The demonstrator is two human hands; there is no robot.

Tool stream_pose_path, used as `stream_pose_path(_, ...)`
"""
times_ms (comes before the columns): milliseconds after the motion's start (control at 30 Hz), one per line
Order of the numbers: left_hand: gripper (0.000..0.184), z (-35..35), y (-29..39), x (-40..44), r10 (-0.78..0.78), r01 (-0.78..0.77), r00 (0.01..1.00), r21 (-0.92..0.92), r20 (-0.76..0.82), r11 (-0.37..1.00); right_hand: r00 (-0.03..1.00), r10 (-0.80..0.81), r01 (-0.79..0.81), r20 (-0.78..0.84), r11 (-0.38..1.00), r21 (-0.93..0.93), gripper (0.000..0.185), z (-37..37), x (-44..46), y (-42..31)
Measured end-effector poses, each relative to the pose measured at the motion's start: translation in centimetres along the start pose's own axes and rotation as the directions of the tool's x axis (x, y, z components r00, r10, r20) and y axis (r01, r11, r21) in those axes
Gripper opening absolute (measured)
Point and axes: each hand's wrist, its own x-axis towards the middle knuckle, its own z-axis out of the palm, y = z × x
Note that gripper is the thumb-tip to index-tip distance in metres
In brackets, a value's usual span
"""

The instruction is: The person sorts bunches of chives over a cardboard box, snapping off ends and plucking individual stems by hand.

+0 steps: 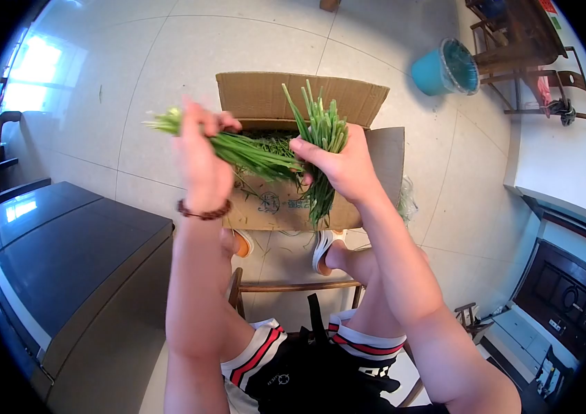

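My left hand (pixel 204 148), with a dark red bead bracelet on its wrist, is closed around a bunch of long green stalks (pixel 255 155). The pale ends of this bunch stick out on the left, and its green part reaches right towards my other hand. My right hand (pixel 341 164) grips a second, thicker bunch of green stalks (pixel 326 131), with cut-looking ends up and thin tips hanging down. Both hands are above an open cardboard box (pixel 306 93) on the floor. More green leaves lie inside the box, partly hidden by my hands.
A teal bucket (pixel 434 72) with a clear liner stands at the upper right, beside wooden furniture (pixel 524 41). A dark, glossy cabinet (pixel 72 241) is at the left. A clear plastic bag (pixel 408 199) lies right of the box. Leaf scraps lie on the floor near my feet.
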Motion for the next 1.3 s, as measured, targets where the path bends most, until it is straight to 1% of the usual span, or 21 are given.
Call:
stream_pose_path(67, 0.033, 0.0, 3.3, 0.6, 0.001, -0.03, 0.991, -0.215, -0.137, 0.976, 1.0, 0.002, -0.002, -0.016, 1.0, -0.012, 0.016, -0.5, 0.0, 0.0)
stream_pose_path(100, 0.033, -0.8, 4.0, 0.9, 0.001, -0.03, 0.991, -0.214, -0.136, 0.976, 1.0, 0.008, -0.008, -0.015, 1.0, -0.015, 0.017, -0.8, -0.1, -0.1)
stream_pose_path(167, 0.031, -2.2, 5.0, 1.0, -0.009, 0.012, 0.999, -0.059, 0.041, 0.998, 1.0, 0.013, -0.013, -0.012, 1.0, -0.017, 0.017, -0.9, -0.1, -0.3)
stream_pose_path(233, 0.027, -2.0, 4.0, 0.5, -0.018, 0.018, 0.999, -0.025, 0.036, 1.0, 1.0, 0.005, -0.005, 0.011, 1.0, 0.001, 0.016, -0.7, -0.2, -0.5)
stream_pose_path(300, 0.025, -0.9, 3.0, -0.2, -0.037, -0.003, 0.994, 0.364, 0.103, 0.931, 0.999, 0.027, -0.027, 0.02, 1.0, -0.003, 0.015, -0.3, -0.3, -0.8)
stream_pose_path(367, 0.025, 1.0, 2.2, -1.4, -0.067, 0.026, 0.992, 0.361, 0.102, 0.932, 0.999, 0.047, -0.047, 0.027, 0.999, -0.009, 0.014, 0.0, -0.4, -0.8)
stream_pose_path(433, 0.023, 2.2, 1.4, -2.3, -0.181, 0.09, 0.967, 0.423, 0.179, 0.902, 0.998, 0.037, -0.037, 0.053, 0.999, -0.017, 0.013, 0.2, -0.3, -0.5)
stream_pose_path(533, 0.019, 2.8, 0.7, -2.9, -0.248, 0.161, 0.947, 0.365, 0.204, 0.917, 0.994, 0.031, -0.027, 0.103, 0.999, -0.044, 0.012, 0.6, -0.2, -0.3)
stream_pose_path(667, 0.014, 2.1, 0.5, -2.2, -0.235, 0.167, 0.943, 0.277, 0.234, 0.946, 0.992, 0.052, -0.048, 0.115, 0.998, -0.034, 0.013, 0.7, -0.3, -0.2)
stream_pose_path(733, 0.015, 2.4, 1.0, -2.0, -0.168, 0.15, 0.98, 0.156, 0.109, 0.976, 0.991, 0.062, -0.057, 0.117, 0.997, -0.043, 0.013, 0.7, -0.5, -0.4)
stream_pose_path(833, 0.02, 0.7, 1.7, -0.6, -0.151, 0.137, 0.974, 0.09, 0.17, 0.986, 0.989, 0.074, -0.068, 0.126, 0.996, -0.055, 0.014, 0.6, -0.5, -0.5)
stream_pose_path(867, 0.024, 0.2, 2.1, -0.1, -0.103, 0.089, 0.981, 0.091, 0.164, 0.992, 0.989, 0.073, -0.066, 0.127, 0.996, -0.055, 0.014, 0.4, -0.5, -0.4)
stream_pose_path(967, 0.022, -0.6, 3.7, 0.5, -0.012, 0.008, 0.994, 0.036, 0.113, 0.999, 0.986, 0.088, -0.078, 0.14, 0.994, -0.075, 0.015, -0.6, -0.4, -0.2)
stream_pose_path(1033, 0.018, -1.5, 4.5, 0.8, 0.002, -0.005, 0.993, 0.026, 0.119, 1.0, 0.988, 0.142, -0.134, 0.054, 0.981, -0.141, 0.012, -1.4, -0.2, -0.2)
stream_pose_path(1067, 0.017, -1.9, 4.8, 0.9, -0.011, 0.009, 0.992, 0.023, 0.126, 1.0, 0.991, 0.137, -0.135, -0.003, 0.968, -0.211, 0.01, -2.0, 0.0, -0.2)
stream_pose_path(1100, 0.016, -2.2, 4.9, 0.9, -0.026, 0.024, 0.991, 0.016, 0.134, 1.0, 0.991, 0.103, -0.119, -0.08, 0.968, -0.222, 0.01, -2.8, 0.3, 0.3)
stream_pose_path(1133, 0.014, -2.3, 5.2, 0.8, -0.03, 0.022, 0.994, 0.08, 0.103, 0.997, 0.99, 0.086, -0.111, -0.111, 0.965, -0.237, 0.012, -3.8, 0.7, 0.6)
stream_pose_path(1167, 0.014, -2.6, 4.9, 0.9, -0.033, 0.025, 0.994, 0.076, 0.106, 0.997, 0.987, 0.068, -0.104, -0.146, 0.961, -0.255, 0.013, -4.6, 0.9, 0.7)
stream_pose_path(1233, 0.018, -3.0, 4.3, 1.0, -0.095, 0.083, 0.978, 0.071, 0.184, 0.994, 0.988, 0.03, -0.061, -0.15, 0.976, -0.209, 0.014, -4.8, 0.7, 0.0)
stream_pose_path(1267, 0.027, -2.8, 3.6, 0.8, -0.094, 0.064, 0.962, 0.122, 0.257, 0.99, 0.993, 0.047, -0.059, -0.106, 0.992, -0.108, 0.014, -4.5, 0.5, -0.4)
stream_pose_path(1300, 0.027, -1.9, 2.8, 0.3, -0.094, 0.064, 0.962, 0.122, 0.257, 0.99, 0.996, 0.061, -0.062, -0.059, 0.998, -0.006, 0.014, -4.1, 0.2, -0.7)
